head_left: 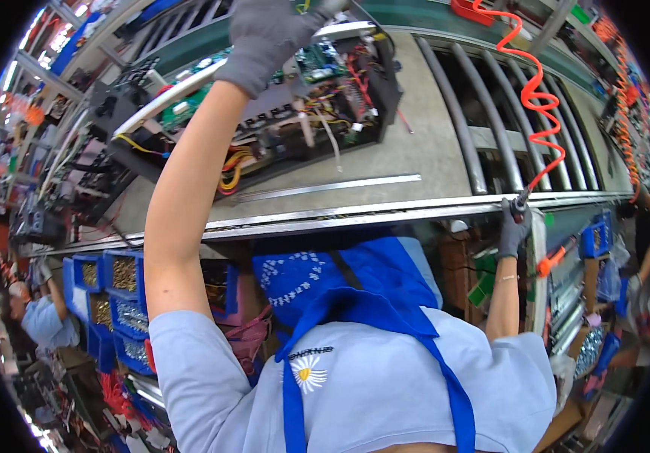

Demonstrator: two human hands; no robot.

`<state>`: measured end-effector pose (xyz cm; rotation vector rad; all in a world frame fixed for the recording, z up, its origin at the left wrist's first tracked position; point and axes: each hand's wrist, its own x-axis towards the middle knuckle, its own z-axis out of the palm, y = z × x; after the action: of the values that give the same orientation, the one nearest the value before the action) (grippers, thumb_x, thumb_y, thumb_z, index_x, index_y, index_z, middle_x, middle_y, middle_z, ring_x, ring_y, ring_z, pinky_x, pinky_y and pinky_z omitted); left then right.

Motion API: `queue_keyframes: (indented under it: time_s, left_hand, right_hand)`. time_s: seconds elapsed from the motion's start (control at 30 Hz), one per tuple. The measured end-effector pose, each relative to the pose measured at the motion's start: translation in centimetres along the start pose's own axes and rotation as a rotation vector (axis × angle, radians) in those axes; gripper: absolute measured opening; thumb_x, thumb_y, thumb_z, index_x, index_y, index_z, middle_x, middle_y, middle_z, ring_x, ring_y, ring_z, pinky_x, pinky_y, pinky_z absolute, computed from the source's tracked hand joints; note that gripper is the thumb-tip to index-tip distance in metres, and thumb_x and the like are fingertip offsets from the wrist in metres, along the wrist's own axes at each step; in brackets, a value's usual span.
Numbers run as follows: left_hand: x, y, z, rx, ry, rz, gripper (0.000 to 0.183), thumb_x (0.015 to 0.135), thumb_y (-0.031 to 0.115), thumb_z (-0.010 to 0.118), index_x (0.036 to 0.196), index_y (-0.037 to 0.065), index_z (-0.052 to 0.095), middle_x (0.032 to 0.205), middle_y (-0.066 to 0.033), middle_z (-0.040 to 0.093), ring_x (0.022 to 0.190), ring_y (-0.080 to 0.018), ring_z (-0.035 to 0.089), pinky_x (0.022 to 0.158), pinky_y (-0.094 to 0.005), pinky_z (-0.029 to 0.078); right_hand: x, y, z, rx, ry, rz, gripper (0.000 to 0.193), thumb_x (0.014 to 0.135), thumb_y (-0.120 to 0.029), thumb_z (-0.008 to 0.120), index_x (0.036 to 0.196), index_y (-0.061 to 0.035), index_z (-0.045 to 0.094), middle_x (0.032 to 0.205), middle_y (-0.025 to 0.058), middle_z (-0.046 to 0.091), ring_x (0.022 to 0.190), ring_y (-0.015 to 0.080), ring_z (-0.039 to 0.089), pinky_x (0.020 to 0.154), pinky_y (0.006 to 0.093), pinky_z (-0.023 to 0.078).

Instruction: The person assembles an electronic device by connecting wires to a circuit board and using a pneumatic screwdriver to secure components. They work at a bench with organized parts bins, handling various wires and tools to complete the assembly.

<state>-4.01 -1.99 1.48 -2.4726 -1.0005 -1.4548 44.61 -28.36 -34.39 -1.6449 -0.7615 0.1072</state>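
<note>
My left hand point(261, 45), in a grey glove, reaches over an opened electronics chassis point(385, 113) with green circuit boards point(317, 60) and loose coloured wires. Its thumb stretches out to the right above the boards. The other fingers run past the picture's upper edge, so whatever they touch is hidden. By the table's metal front edge, my right hand point(514, 226), also gloved in grey, is closed around a dark air screwdriver point(521, 201). From the tool's top a red coiled hose point(540, 102) runs up and away. A thin metal strip point(332, 186) lies between the chassis and the table edge.
Steel rollers point(483, 113) fill the conveyor section right of the chassis. Blue bins point(125, 275) of small metal fasteners stand at lower left. An orange-handled tool point(555, 260) lies at right. Another person point(49, 317) is at far left, and someone's arm shows at far right.
</note>
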Motion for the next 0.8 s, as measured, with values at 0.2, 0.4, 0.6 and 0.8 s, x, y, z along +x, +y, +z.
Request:
queue_keyframes:
  time_s: [0.2,0.4,0.6,0.8]
  left_hand:
    - [-1.5,-9.9,-10.7,0.433,-0.100,-0.254,0.064,0.081,0.060,0.063,0.122,0.010,0.063,0.111,-0.0128,0.069,0.104,-0.0294,0.065,0.090,-0.0368,0.048]
    - [-8.1,-20.1,-20.6,0.323,-0.228,-0.590,0.064,0.084,0.051,0.065,0.124,0.002,0.061,0.112,-0.0150,0.067,0.104,-0.0255,0.064,0.092,-0.0357,0.046]
    - [-12.1,-23.9,-21.0,-0.555,0.322,-0.895,0.055,0.092,0.037,0.062,0.133,0.002,0.052,0.122,-0.0138,0.060,0.112,-0.0213,0.059,0.097,-0.0314,0.047]
    - [-15.4,-8.3,-15.1,0.032,0.532,-0.780,0.062,0.093,0.045,0.060,0.130,-0.004,0.048,0.125,-0.0174,0.055,0.112,-0.0237,0.055,0.098,-0.0329,0.043]
  right_hand:
    - [-2.7,0.1,1.0,-0.356,0.176,-0.007,0.066,0.073,-0.036,0.086,0.120,0.0023,0.060,0.116,0.0141,0.060,0.103,0.0232,0.061,0.090,0.0360,0.049]
    - [-9.1,-7.1,2.4,0.337,-0.412,0.982,0.040,0.085,-0.026,0.072,0.112,0.0013,0.064,0.098,0.0086,0.067,0.090,0.0216,0.065,0.074,0.0315,0.050]
    - [-4.1,-29.9,15.4,0.332,-0.623,-0.190,0.045,0.089,-0.026,0.060,0.125,0.0009,0.060,0.121,0.0081,0.059,0.109,0.0152,0.057,0.094,0.0287,0.044]
    - [8.4,-39.5,32.2,0.714,-0.964,-0.251,0.030,0.094,-0.031,0.058,0.112,-0.0067,0.060,0.103,0.0025,0.064,0.091,0.0108,0.062,0.077,0.0271,0.051]
